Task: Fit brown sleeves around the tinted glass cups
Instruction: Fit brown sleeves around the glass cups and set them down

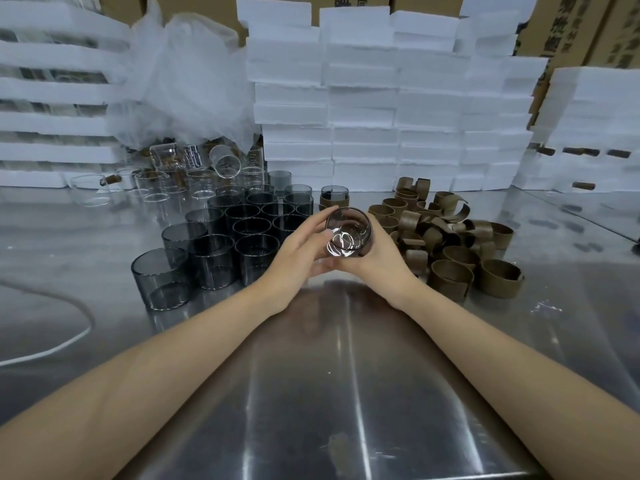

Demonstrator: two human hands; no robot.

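Both my hands hold one tinted glass cup (348, 232) above the middle of the steel table, its mouth tilted toward me. My left hand (300, 252) grips its left side, thumb on the rim. My right hand (379, 259) wraps its right side and underside; any sleeve on it is hidden by my fingers. Several bare tinted cups (221, 244) stand in rows to the left. A heap of brown sleeves (446, 240) lies to the right. One tinted cup wearing a brown sleeve (334, 198) stands behind my hands.
Clear glass cups (194, 178) cluster at the back left under crumpled plastic wrap (183, 84). White foam blocks (381, 109) are stacked along the back, cardboard boxes behind them. A white cable (69, 341) curves over the steel table (346, 393) at the left.
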